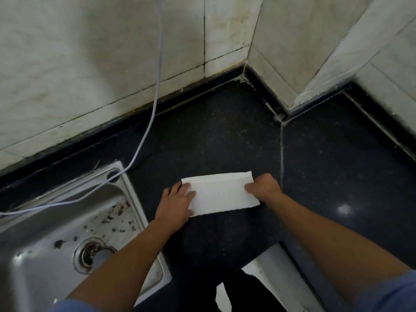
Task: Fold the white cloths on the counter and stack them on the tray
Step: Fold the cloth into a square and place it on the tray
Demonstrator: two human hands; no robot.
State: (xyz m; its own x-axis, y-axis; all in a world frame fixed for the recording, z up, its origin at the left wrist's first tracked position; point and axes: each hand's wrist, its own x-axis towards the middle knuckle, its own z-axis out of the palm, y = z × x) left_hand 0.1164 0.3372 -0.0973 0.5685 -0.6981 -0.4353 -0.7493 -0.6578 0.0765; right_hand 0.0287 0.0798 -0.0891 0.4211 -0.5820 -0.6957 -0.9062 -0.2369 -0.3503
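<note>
white cloth (219, 193), folded rectangle, flat on dark counter (225, 136)

Pretty clearly a well-used kitchen, given away by the grubby steel sink (132, 192) sunk into the dark speckled counter (225, 136) and backed by stained wall tiles (78, 64).

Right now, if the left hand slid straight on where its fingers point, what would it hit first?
The white cloth; the left hand touches its left end. Beyond that, probably only dark counter up to the wall.
</note>
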